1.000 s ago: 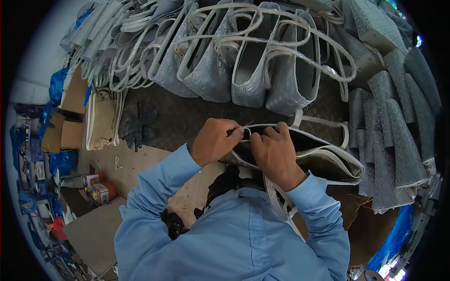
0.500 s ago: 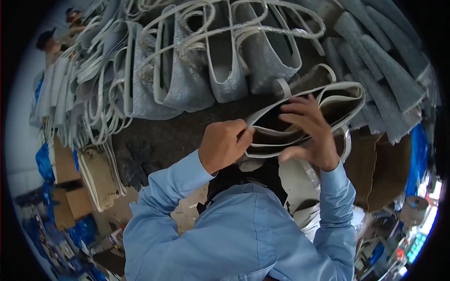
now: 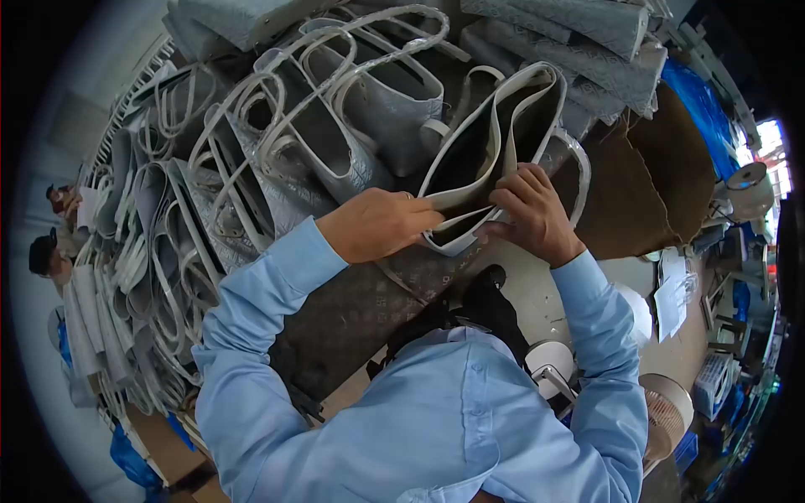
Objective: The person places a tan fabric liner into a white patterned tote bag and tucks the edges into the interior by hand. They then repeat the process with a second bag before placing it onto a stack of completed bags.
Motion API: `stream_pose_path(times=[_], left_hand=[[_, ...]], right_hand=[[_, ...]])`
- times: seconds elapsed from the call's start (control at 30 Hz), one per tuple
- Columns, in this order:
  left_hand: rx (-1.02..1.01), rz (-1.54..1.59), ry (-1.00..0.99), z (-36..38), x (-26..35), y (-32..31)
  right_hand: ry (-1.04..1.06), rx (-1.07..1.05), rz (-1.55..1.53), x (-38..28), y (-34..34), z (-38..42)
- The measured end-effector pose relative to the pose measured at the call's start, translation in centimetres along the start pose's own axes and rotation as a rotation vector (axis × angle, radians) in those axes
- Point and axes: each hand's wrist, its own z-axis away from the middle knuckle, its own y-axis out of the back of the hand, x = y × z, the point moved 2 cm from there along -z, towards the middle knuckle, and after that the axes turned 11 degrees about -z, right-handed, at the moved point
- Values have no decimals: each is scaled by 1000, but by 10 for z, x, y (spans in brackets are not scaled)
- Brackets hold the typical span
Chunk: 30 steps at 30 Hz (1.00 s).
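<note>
A grey tote bag with pale rims stands tilted in front of me, its mouth open toward me and an inner divider showing inside. My left hand pinches the bag's near left edge between thumb and fingers. At the near right side, my right hand is closed over the rim, fingers inside and thumb outside. One pale handle loops out to the right of the bag, beside my right wrist.
Several similar grey bags with pale handles crowd the dark table to the left and behind. Folded grey pieces are piled at the back right. A cardboard box stands right; a fan is lower right.
My right hand, open above the bag before, has closed on its rim. The bag has turned, its far end swinging upward in view. My view has rotated and shifted right.
</note>
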Motion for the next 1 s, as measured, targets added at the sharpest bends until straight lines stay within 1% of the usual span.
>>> stream_pose_path(times=[0.03,0.1,0.13,0.2,0.23,0.3,0.4,0.53,0.6,0.63,0.7,0.73,0.8,0.93,1.0], left_hand=[[4,-2,-21,0,-4,-4],[104,9,-52,4,-11,-7],[104,5,-64,4,-11,-8],[219,16,-51,8,-7,-10],[216,17,-66,9,-5,-11],[260,1,-56,9,-2,-13],[309,-62,-67,7,4,-11],[295,-132,-97,11,12,-16],[328,-11,-67,11,18,-16],[329,-14,-68,11,22,-16],[379,64,-21,9,26,-14],[375,62,-28,9,30,-12],[229,-21,54,5,36,-10],[266,-151,21,-6,44,-15],[356,-192,-48,-2,45,-17]], right_hand=[[44,58,54,-1,0,7],[128,183,177,-3,2,18],[123,190,185,0,4,22],[114,221,299,-1,5,31],[103,229,307,-1,7,35],[84,196,302,-1,7,42],[91,242,315,2,4,43],[78,257,340,1,0,36],[54,265,316,1,-2,34],[33,278,285,3,-4,33],[65,299,294,7,-6,29],[60,302,276,8,-8,29],[53,312,265,7,-11,30],[45,298,185,8,-6,29],[49,297,182,10,-7,34]])
